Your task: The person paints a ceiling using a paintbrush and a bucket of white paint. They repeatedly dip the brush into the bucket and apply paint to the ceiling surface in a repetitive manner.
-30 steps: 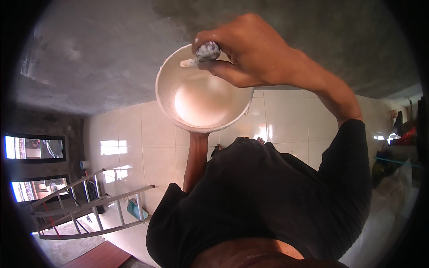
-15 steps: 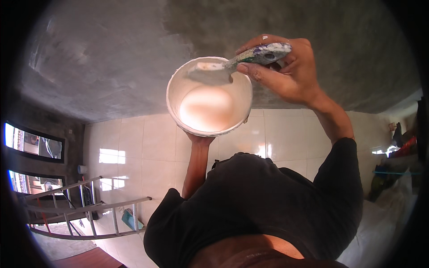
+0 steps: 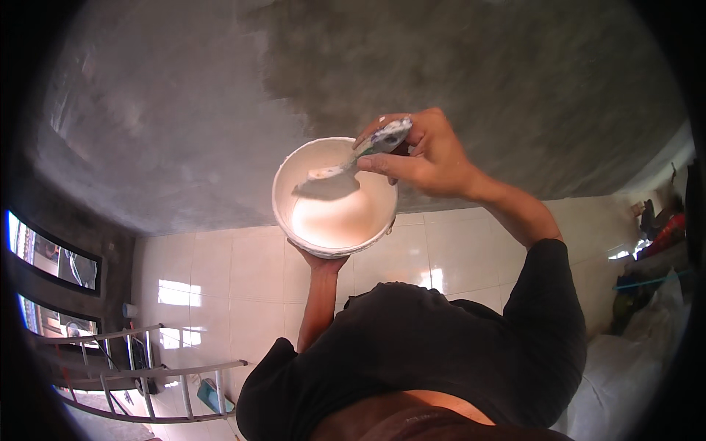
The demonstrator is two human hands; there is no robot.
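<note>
A round white bucket (image 3: 283,198) with whitish liquid paint (image 3: 331,224) in it is held up in front of me. My left hand (image 3: 321,261) supports it from below; most of its fingers are hidden behind the bucket. Over the bucket's right rim, my right hand (image 3: 419,158) is closed around the paint-smeared handle of a paintbrush (image 3: 386,140). The brush's pale head points down to the left, inside the bucket above the paint or touching it; I cannot tell which.
Ahead stands a grey wall (image 3: 478,66), with a lighter patch (image 3: 169,110) on its left part. A metal ladder (image 3: 169,371) is at the lower left, near a teal dustpan-like object (image 3: 213,395). Clear plastic sheeting (image 3: 625,375) and piled things lie at the right on the tiled floor (image 3: 250,272).
My right hand has moved down and left with the brush, whose head now sits lower in the bucket. The bucket, wall and floor appear lower in view.
</note>
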